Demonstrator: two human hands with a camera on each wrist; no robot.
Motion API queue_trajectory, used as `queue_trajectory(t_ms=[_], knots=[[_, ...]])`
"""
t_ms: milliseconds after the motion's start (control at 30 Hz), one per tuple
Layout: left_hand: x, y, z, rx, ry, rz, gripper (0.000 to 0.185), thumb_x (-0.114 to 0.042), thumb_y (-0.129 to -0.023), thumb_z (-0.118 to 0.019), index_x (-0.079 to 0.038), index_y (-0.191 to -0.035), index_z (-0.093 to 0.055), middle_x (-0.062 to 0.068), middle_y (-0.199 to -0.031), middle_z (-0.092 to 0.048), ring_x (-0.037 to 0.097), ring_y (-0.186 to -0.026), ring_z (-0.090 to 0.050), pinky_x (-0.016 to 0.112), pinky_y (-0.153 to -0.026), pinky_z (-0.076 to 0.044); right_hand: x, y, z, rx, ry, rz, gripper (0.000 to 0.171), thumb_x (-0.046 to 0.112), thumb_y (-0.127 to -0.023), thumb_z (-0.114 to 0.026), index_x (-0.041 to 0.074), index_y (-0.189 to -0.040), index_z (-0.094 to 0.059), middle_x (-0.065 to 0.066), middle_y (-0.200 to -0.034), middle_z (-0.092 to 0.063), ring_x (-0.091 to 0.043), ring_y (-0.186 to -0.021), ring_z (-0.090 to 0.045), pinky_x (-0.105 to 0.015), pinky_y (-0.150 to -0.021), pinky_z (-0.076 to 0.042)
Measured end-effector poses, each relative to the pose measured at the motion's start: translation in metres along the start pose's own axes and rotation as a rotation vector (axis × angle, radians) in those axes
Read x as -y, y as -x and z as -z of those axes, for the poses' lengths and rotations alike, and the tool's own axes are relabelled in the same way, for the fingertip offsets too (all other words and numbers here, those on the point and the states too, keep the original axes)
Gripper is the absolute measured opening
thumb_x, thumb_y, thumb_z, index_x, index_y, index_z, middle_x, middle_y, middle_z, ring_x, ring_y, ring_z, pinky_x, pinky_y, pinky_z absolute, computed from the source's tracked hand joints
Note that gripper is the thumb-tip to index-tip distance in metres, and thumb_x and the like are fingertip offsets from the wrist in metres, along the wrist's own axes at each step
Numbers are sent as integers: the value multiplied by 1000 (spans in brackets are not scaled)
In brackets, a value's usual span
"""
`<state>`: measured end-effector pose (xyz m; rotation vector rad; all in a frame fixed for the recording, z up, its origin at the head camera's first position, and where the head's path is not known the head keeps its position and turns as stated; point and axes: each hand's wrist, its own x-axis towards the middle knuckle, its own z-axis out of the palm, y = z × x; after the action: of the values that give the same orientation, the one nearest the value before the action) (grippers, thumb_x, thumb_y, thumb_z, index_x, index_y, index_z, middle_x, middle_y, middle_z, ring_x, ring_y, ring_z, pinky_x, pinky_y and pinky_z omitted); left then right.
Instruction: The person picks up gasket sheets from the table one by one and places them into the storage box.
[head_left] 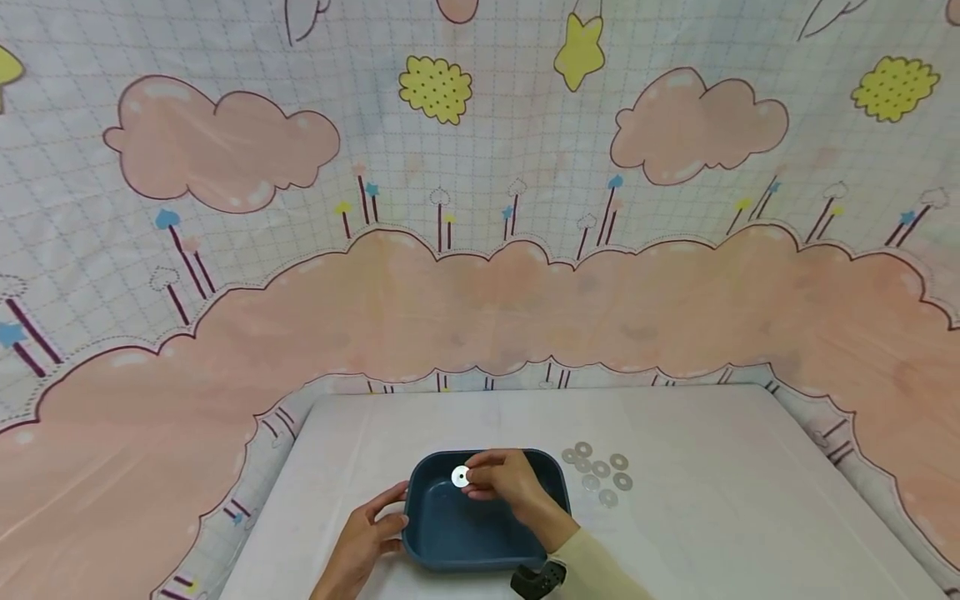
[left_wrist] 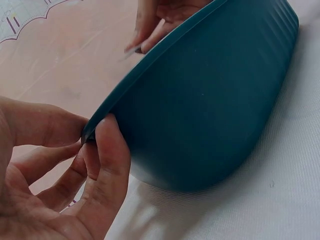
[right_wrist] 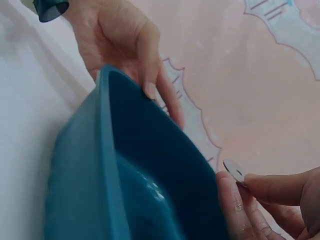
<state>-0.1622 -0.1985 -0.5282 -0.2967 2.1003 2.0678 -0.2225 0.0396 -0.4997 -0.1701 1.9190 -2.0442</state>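
Counter (head_left: 712,533) under white cloth, cloud-print sheet (head_left: 480,250) behind. Blue tray (head_left: 450,533) at near middle of counter. Left hand (head_left: 365,542) pinches tray's left rim, thumb inside. Right hand (head_left: 506,482) over tray, fingers (right_wrist: 280,187) pinching one washer (head_left: 460,477). Loose washers (head_left: 598,477) just right of tray.

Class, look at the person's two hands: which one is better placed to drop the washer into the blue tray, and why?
Probably the right hand: it pinches the flat silver metal washer over the dark blue plastic tray. The left hand grips the tray's rim.
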Motion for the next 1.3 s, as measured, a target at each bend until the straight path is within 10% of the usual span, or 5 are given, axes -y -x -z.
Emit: queue_trajectory(t_ms=[567,1300], knots=[[1,0,1,12,6,-3,59,-3,-87,-61,0,-145,-46,13,-131,-51,17,-86,-60,33,-67,-54,-19,-13,-25,-23,-23,-171,17,-7,-82,-67,-9,-99,-70,-9,-74,-71,-14,-62,-70,-28,-61,-59],[3,1,2,37,18,-7,61,-3,-88,-62,0,-146,-43,16,-135,-48,15,-85,-59,32,-66,-53,-24,-13,-29,-54,165,-141,21,-9,-78,-68,-8,-99,-71,-16,-86,-74,-18,-70,-71,-33,-64,-60]])
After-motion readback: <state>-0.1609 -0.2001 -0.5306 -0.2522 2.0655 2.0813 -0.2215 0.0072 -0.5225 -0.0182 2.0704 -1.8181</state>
